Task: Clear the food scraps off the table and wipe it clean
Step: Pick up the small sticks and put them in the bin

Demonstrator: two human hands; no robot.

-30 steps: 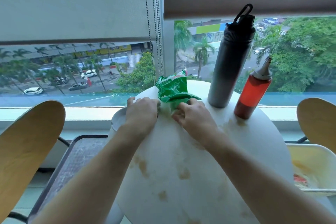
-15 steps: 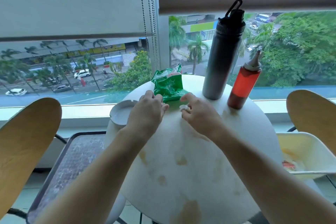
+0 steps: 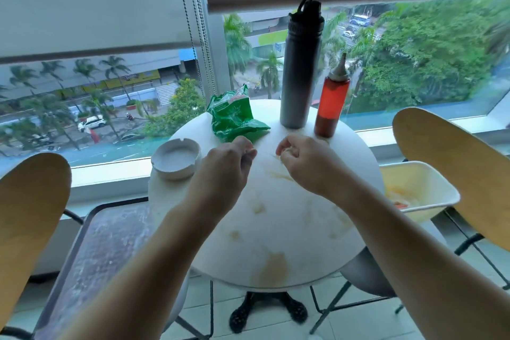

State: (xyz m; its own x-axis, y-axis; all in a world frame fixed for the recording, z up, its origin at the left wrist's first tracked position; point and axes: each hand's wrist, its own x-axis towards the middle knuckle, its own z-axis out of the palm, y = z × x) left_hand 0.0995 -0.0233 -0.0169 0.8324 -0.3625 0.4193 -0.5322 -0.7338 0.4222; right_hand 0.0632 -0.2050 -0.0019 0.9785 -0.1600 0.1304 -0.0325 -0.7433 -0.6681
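Note:
A round white table carries brown and yellowish stains. A crumpled green snack packet lies at its far side. My left hand hovers just in front of the packet, fingers curled, with nothing visible in it. My right hand is beside it over a yellowish smear, its fingertips pinched together on what looks like a small pale scrap.
A white ashtray sits at the table's left edge. A tall dark bottle and a red sauce bottle stand at the back. A soiled white food container rests at right, by a wooden chair back. Another chair back and a glass side table are at left.
Both hands have let go of the green packet and drawn back toward me, apart from each other. The ashtray is now uncovered.

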